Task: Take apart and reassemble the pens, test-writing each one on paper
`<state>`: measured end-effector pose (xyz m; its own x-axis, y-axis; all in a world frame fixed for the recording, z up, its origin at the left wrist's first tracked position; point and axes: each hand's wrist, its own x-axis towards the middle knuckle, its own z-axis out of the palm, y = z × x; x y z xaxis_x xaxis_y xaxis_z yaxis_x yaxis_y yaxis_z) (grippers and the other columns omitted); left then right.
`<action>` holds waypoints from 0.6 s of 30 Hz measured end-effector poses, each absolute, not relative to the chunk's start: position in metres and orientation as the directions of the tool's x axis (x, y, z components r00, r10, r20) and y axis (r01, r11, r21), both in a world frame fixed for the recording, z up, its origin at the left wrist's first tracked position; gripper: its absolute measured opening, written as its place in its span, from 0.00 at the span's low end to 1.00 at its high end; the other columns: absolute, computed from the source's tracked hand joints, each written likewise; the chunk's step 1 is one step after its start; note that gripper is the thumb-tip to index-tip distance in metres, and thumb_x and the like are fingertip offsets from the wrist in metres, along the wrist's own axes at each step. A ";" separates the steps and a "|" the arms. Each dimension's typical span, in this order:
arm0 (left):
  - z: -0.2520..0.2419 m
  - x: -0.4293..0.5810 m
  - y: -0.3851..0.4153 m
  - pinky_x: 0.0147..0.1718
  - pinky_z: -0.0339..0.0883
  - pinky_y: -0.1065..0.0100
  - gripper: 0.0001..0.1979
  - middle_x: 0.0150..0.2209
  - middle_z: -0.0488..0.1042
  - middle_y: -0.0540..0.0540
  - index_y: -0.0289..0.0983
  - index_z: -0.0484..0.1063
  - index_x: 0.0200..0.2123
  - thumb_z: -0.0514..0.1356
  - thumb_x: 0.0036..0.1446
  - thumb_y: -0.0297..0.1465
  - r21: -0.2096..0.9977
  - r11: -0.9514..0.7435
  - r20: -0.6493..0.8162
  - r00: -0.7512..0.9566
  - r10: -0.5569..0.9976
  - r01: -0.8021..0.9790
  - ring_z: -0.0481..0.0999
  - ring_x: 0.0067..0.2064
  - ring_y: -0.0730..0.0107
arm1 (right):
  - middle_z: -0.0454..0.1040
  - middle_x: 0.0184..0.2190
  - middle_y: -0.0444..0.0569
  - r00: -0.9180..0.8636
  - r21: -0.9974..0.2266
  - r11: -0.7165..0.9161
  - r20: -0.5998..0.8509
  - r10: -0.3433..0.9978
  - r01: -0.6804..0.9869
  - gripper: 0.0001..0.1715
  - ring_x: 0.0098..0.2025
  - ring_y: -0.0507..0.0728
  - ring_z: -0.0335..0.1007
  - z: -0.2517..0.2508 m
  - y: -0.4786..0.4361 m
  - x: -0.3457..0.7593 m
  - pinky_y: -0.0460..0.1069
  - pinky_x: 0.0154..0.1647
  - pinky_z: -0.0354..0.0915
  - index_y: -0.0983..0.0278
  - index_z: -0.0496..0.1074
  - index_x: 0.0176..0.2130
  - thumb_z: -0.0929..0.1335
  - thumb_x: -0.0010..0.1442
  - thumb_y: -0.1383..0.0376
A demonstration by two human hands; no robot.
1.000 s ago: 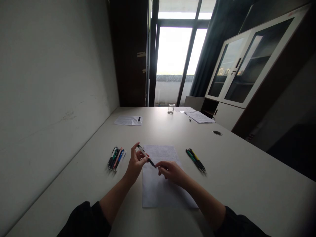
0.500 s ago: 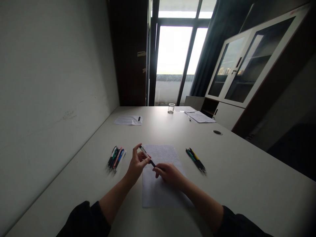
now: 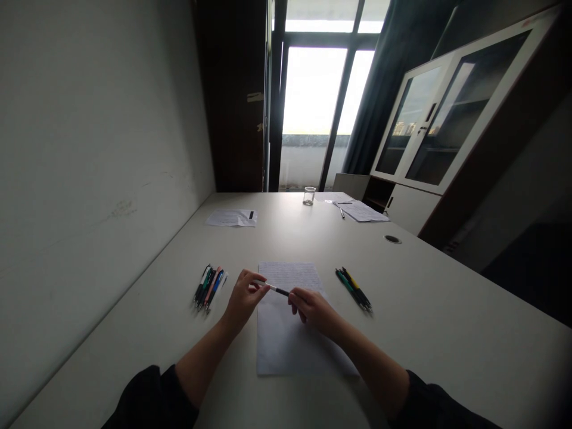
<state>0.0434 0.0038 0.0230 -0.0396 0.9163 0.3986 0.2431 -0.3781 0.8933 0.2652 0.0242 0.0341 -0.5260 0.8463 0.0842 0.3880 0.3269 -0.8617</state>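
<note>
1. We hold one pen (image 3: 277, 290) between both hands, just above the upper half of the written sheet (image 3: 286, 345) that lies on the table (image 3: 424, 322).
2. The left hand (image 3: 243, 298) is closed round the pale end of the pen, thumb and fingertips pinching it, at 9 o'clock of the barrel.
3. The right hand (image 3: 313, 307) pinches the dark end with its fingertips, at 3 o'clock of the barrel; the other fingers are curled in. Whether the tip itself is covered we cannot tell.
4. The pen lies almost level, with its dark end slightly lower and nearer to us.
5. In our judgement, we do well to keep both pinches light and close to the ends, so that the barrel stays free between them.
6. We also judge it wise to work directly over the sheet, so that any small part that slips lands on paper and not on the bare table.
7. A bundle of pens (image 3: 209, 287) lies at 9 o'clock of the sheet, near the left hand but apart from it.
8. A second group of pens (image 3: 355, 290) lies at 3 o'clock of the sheet, apart from the right hand.
9. A glass (image 3: 308, 195) stands well away at 12 o'clock.
</note>
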 end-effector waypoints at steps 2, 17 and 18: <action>0.024 0.042 0.003 0.35 0.73 0.66 0.08 0.42 0.67 0.45 0.39 0.75 0.37 0.64 0.57 0.37 0.818 -0.441 0.473 0.004 0.881 0.370 0.73 0.37 0.69 | 0.70 0.22 0.42 -0.517 -0.867 0.314 0.079 0.852 0.386 0.20 0.17 0.48 0.62 0.034 0.025 0.267 0.43 0.21 0.58 0.63 0.69 0.29 0.60 0.67 0.56; 0.030 0.043 -0.003 0.40 0.68 0.68 0.07 0.37 0.80 0.49 0.43 0.77 0.43 0.62 0.61 0.30 0.319 -0.556 0.509 0.356 0.784 0.768 0.76 0.39 0.67 | 0.68 0.21 0.42 -0.556 -0.659 0.559 0.248 0.793 0.503 0.18 0.23 0.50 0.61 0.031 0.028 0.270 0.44 0.27 0.56 0.63 0.67 0.27 0.60 0.68 0.64; 0.030 0.043 -0.004 0.40 0.67 0.68 0.07 0.38 0.80 0.49 0.43 0.78 0.43 0.62 0.61 0.31 0.328 -0.548 0.501 0.350 0.792 0.770 0.77 0.39 0.67 | 0.68 0.22 0.42 -0.559 -0.639 0.577 0.265 0.786 0.509 0.17 0.24 0.50 0.62 0.031 0.028 0.270 0.44 0.28 0.56 0.63 0.67 0.28 0.60 0.68 0.64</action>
